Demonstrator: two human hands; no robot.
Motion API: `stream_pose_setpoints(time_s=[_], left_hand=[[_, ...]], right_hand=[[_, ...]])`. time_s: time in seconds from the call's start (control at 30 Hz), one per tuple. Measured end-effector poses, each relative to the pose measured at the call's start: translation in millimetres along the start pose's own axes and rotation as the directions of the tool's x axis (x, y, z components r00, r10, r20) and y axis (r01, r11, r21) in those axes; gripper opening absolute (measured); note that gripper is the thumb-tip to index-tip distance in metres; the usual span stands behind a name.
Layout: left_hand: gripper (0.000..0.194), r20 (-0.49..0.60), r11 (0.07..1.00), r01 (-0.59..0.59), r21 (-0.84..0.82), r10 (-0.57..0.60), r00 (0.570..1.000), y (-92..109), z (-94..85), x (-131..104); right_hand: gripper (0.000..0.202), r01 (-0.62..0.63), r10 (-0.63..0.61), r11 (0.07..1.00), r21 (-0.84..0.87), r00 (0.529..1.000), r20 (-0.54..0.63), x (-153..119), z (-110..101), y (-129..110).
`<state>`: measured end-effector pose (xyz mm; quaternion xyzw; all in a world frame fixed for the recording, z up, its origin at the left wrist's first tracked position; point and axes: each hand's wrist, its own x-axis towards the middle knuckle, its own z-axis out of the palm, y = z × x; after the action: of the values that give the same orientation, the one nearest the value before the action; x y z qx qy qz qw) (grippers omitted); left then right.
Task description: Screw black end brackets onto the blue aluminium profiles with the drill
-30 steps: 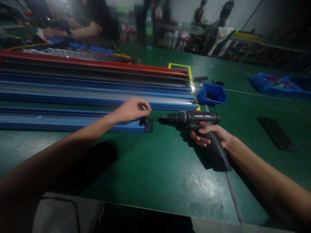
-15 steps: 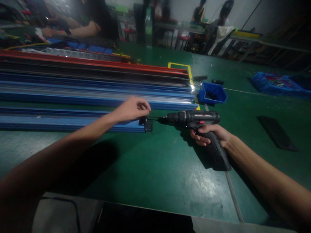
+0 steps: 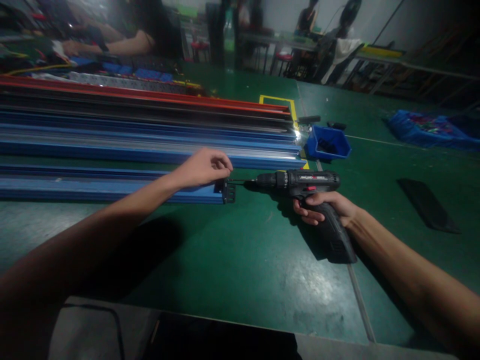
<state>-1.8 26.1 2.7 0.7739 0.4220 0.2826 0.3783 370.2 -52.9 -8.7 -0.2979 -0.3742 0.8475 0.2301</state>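
Note:
My right hand (image 3: 326, 207) is wrapped around the handle of a black cordless drill (image 3: 311, 182), which points left. Its long thin bit (image 3: 242, 180) reaches the black end cap (image 3: 229, 193) on the near blue metal profile (image 3: 187, 196). Over that same end, my left hand (image 3: 206, 167) is closed, thumb and index finger pinched together at the top of the cap, right by the bit's tip. What those fingertips hold, if anything, is hidden.
Behind the near profile lie more blue, black and orange profiles (image 3: 150, 97). A blue bin (image 3: 328, 142) with dark parts stands right of their ends. A flat black piece (image 3: 427, 205) lies at the right. Across the green table (image 3: 240, 260) a person's arm (image 3: 127, 45) shows.

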Motion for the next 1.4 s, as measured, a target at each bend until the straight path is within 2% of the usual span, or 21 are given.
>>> stream_pose_setpoints(time_s=[1.4], left_hand=[[0.018,0.004,0.999,-0.005,0.034,0.005,1.000,-1.3,-0.1,0.0]], right_hand=[[0.021,0.012,-0.013,1.000,0.017,0.999,0.030,-0.3,-1.8,0.5]])
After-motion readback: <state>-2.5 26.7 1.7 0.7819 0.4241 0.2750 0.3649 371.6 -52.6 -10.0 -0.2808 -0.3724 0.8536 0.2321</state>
